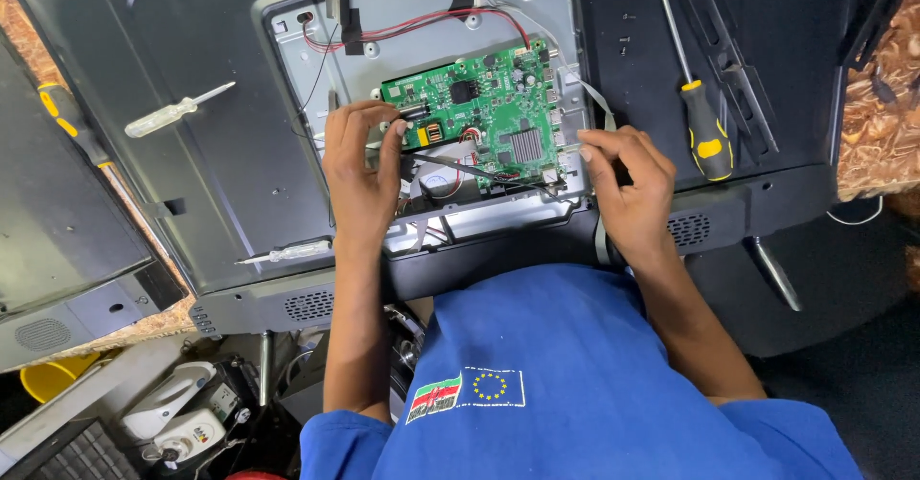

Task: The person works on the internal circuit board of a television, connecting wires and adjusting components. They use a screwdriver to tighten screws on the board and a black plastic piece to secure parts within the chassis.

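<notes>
Patterned brown floor covering (877, 145) at edges; yellow tub (48, 377) lower left

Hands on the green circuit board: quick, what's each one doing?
Left hand: fingers curled on the green circuit board's left edge.
Right hand: pinching at its right edge; holding what, cannot tell.

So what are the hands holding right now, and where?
The left hand and right hand grip the green rectangular circuit board at its left and right edges.
</notes>
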